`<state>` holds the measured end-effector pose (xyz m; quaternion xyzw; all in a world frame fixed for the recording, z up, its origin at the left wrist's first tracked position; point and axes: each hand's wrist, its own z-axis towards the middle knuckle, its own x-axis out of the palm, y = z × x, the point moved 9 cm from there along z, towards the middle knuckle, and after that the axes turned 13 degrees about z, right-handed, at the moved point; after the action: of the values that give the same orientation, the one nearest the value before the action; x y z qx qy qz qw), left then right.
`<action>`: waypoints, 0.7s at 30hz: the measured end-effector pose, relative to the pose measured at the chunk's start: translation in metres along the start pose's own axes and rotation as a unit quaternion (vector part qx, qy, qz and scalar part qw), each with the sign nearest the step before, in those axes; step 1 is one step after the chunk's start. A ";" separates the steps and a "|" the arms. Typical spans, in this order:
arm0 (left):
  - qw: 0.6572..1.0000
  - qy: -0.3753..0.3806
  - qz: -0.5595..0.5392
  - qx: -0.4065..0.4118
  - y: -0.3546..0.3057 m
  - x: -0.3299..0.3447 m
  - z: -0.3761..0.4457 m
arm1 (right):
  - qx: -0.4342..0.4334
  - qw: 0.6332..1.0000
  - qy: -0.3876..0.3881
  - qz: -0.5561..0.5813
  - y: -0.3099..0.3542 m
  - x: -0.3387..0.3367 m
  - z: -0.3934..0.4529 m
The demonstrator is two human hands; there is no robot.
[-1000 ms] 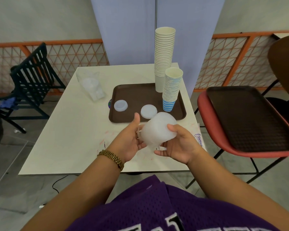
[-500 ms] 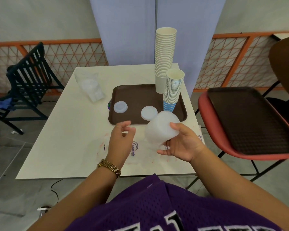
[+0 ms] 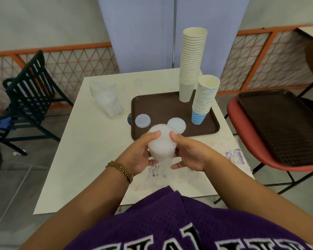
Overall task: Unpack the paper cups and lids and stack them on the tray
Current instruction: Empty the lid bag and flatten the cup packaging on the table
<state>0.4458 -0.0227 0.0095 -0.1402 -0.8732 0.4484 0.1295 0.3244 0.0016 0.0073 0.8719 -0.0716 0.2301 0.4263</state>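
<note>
Above the counter (image 3: 98, 150), both hands (image 3: 170, 152) clasp a lid stack (image 3: 161, 143); next, probably setting it onto the tray (image 3: 161, 105).

Even soft daylight, faint shadows; wide-angle edge bending; hands perhaps slightly blurred.

Single head-mounted wide-angle view, pitched forward and down over the wearer's chest. Close on both hands, table (image 3: 90, 159) and tray (image 3: 163, 105) just ahead, railing (image 3: 65, 51) and wall behind. No second view.
</note>
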 end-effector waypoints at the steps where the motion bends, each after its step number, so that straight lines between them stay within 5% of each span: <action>1: 1.000 0.002 -0.021 0.002 -0.002 -0.009 0.002 | -0.005 1.000 0.002 0.002 0.001 0.004 0.005; 8: 0.995 0.021 -0.098 -0.004 -0.009 -0.076 0.019 | -0.054 0.989 -0.067 -0.119 -0.002 0.024 0.049; 13: 0.993 0.017 -0.112 -0.022 -0.006 -0.127 0.036 | -0.043 0.946 -0.180 -0.267 -0.014 0.022 0.076; 21: 0.991 -0.064 -0.085 -0.086 0.026 -0.200 0.068 | -0.007 0.874 -0.244 -0.419 -0.036 0.028 0.098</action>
<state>0.6109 -0.1307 -0.0703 -0.0467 -0.9237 0.3672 0.0988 0.3942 -0.0504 -0.0576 0.8455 0.1973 -0.1911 0.4579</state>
